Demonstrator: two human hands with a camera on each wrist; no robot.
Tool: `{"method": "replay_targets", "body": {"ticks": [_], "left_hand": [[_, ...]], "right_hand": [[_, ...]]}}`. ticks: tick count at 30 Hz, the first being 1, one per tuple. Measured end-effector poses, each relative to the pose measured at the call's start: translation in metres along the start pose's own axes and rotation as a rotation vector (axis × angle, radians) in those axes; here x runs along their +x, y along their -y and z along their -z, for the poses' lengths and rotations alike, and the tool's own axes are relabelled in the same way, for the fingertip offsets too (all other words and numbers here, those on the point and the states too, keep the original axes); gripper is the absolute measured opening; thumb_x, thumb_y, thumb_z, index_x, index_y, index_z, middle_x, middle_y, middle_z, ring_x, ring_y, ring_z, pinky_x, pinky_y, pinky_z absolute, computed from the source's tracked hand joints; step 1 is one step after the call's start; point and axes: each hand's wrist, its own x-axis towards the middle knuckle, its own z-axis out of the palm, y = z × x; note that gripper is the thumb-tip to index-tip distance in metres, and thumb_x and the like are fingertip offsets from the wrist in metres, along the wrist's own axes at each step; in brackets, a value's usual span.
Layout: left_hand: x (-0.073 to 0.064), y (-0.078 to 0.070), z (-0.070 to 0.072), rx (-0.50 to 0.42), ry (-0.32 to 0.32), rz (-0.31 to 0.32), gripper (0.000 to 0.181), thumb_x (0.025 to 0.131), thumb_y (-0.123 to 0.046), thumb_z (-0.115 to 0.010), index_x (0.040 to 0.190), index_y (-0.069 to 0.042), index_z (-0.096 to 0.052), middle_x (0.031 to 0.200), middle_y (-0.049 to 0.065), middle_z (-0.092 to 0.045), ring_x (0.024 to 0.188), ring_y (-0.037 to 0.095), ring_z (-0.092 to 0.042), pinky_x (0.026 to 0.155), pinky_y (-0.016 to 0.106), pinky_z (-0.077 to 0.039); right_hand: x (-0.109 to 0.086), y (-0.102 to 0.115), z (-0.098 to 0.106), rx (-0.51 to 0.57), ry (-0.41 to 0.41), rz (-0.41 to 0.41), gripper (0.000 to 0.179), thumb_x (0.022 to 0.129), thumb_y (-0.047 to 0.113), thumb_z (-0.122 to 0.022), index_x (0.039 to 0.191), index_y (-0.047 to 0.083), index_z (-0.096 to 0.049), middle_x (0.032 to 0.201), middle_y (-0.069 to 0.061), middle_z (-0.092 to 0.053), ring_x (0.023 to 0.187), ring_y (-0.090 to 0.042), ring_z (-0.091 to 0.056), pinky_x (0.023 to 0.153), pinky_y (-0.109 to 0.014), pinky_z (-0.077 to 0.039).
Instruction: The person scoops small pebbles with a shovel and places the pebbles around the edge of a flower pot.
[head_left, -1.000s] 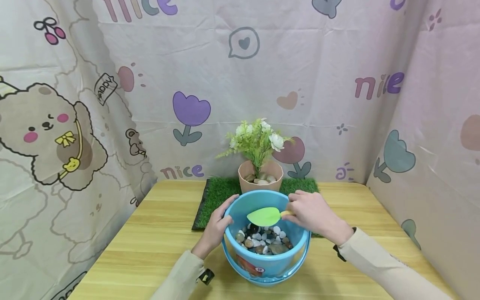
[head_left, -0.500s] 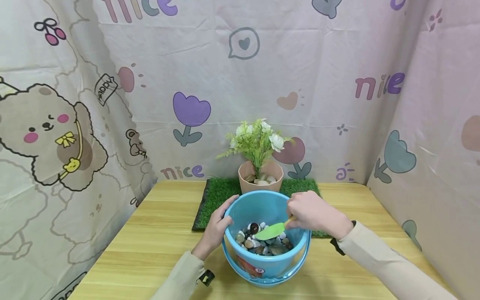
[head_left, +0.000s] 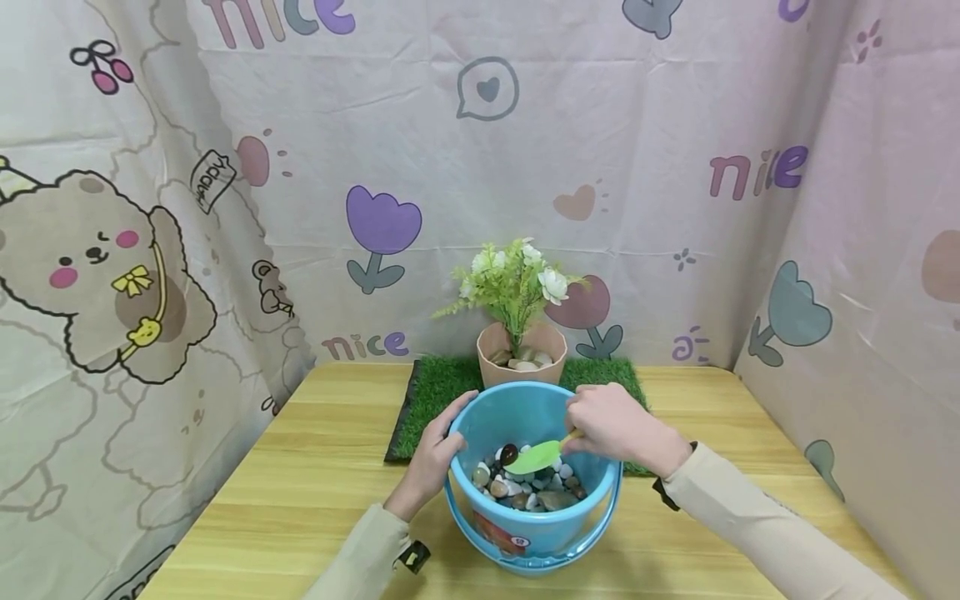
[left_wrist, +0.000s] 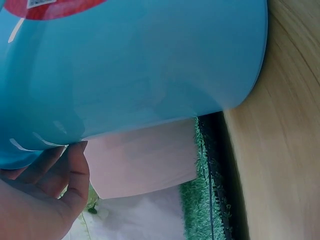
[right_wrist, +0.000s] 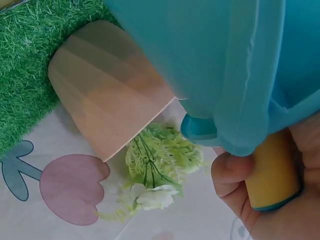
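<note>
A light blue bucket (head_left: 555,533) stands on the table, holding white, grey and brown pebbles (head_left: 517,502). My left hand (head_left: 429,457) grips the bucket's left rim, thumb over the inside edge and fingers along the outer wall. Fingers of the left hand (left_wrist: 65,175) touch the blue wall in the left wrist view. My right hand (head_left: 618,427) holds a small trowel with a green blade (head_left: 536,457), tilted down among the pebbles beside a dark round stone (head_left: 509,454). In the right wrist view the hand wraps round the yellow handle (right_wrist: 274,175).
Behind the bucket, a pink flowerpot (head_left: 522,377) with white flowers (head_left: 553,285) and stones stands on a green turf mat (head_left: 438,400). Wooden tabletop (head_left: 300,483) extends on both sides. Patterned cloth (head_left: 480,167) hangs behind and at both sides.
The trowel has dropped from above the pebbles into them, its blade tilting down, then shifted slightly left. The left hand and bucket have stayed put.
</note>
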Motion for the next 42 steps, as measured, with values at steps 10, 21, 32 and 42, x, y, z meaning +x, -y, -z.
{"method": "replay_targets", "body": {"ticks": [10,21,32,42], "left_hand": [[-0.001,-0.001,-0.001,-0.018,-0.018,0.011,0.07,0.081,-0.004,-0.041,0.15,-0.017,-0.042,0.146,0.008,-0.05,0.124,0.033,-0.056,0.094,0.05,-0.048],[-0.002,0.0,-0.001,-0.017,-0.028,0.007,0.07,0.081,-0.004,-0.041,0.149,-0.02,-0.043,0.144,0.009,-0.053,0.12,0.032,-0.058,0.09,0.048,-0.05],[0.0,-0.001,0.001,-0.016,-0.014,0.001,0.07,0.081,-0.003,-0.041,0.148,-0.02,-0.044,0.141,0.008,-0.055,0.113,0.028,-0.06,0.086,0.039,-0.051],[0.0,0.0,0.001,-0.013,-0.009,0.003,0.069,0.082,-0.002,-0.041,0.149,-0.017,-0.043,0.144,0.008,-0.052,0.113,0.027,-0.058,0.086,0.035,-0.049]], "right_hand": [[0.003,0.001,-0.006,0.017,-0.033,-0.059,0.024,0.075,0.045,-0.079,0.066,0.023,-0.073,0.065,0.014,-0.056,0.065,-0.007,-0.048,0.051,-0.022,-0.037],[0.005,-0.001,-0.01,0.076,-0.05,-0.1,0.024,0.077,0.047,-0.077,0.067,0.027,-0.068,0.067,0.015,-0.053,0.064,-0.003,-0.042,0.051,-0.019,-0.033],[-0.003,0.0,-0.013,0.101,-0.128,-0.175,0.023,0.075,0.047,-0.078,0.08,0.025,-0.078,0.077,0.015,-0.064,0.069,-0.004,-0.046,0.054,-0.017,-0.034],[-0.007,0.002,-0.016,0.188,-0.239,-0.234,0.02,0.072,0.047,-0.081,0.078,0.028,-0.077,0.073,0.018,-0.062,0.066,0.0,-0.044,0.056,-0.016,-0.034]]}}
